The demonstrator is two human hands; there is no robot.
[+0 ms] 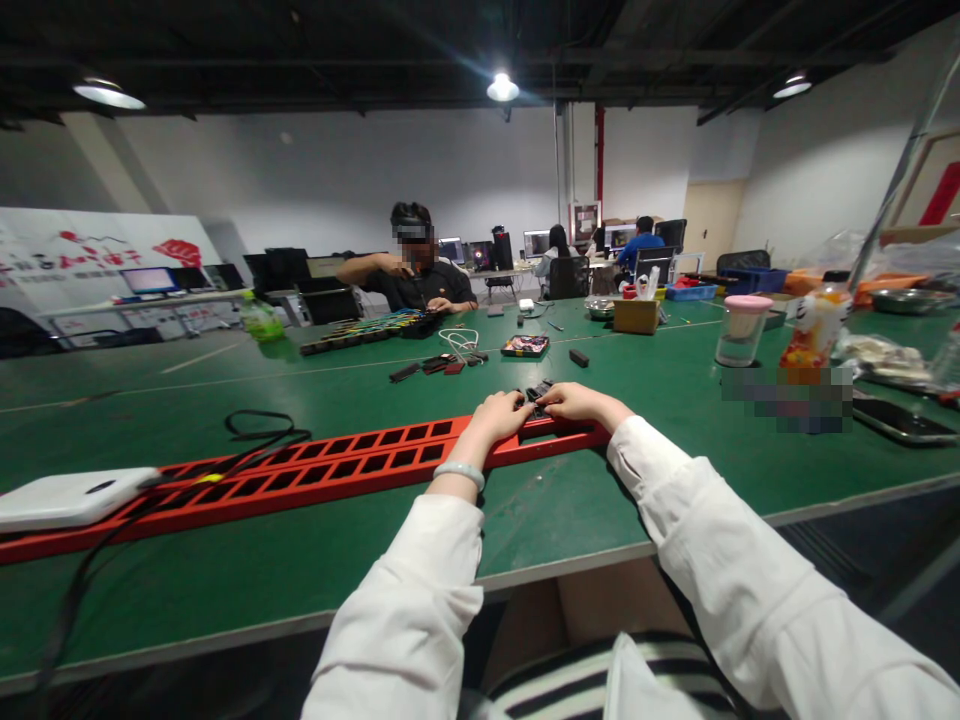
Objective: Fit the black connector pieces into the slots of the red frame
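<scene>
A long red slotted frame (352, 460) lies across the green table in front of me, with rows of dark rectangular openings. Over its right end both hands meet at a cluster of small black parts (537, 392), whose exact kind I cannot make out. My left hand (499, 415), with a pale bangle at the wrist, is closed on the cluster's near left side. From the right, my right hand (577, 403) pinches the same black parts. The fingers partly hide them.
A white power bank (79, 497) with a black cable (262, 430) rests on the frame's left end. Several dark pieces (431, 366), a patterned box (525, 346) and a pink-lidded cup (742, 330) stand beyond. Across the table sits a co-worker (412, 270).
</scene>
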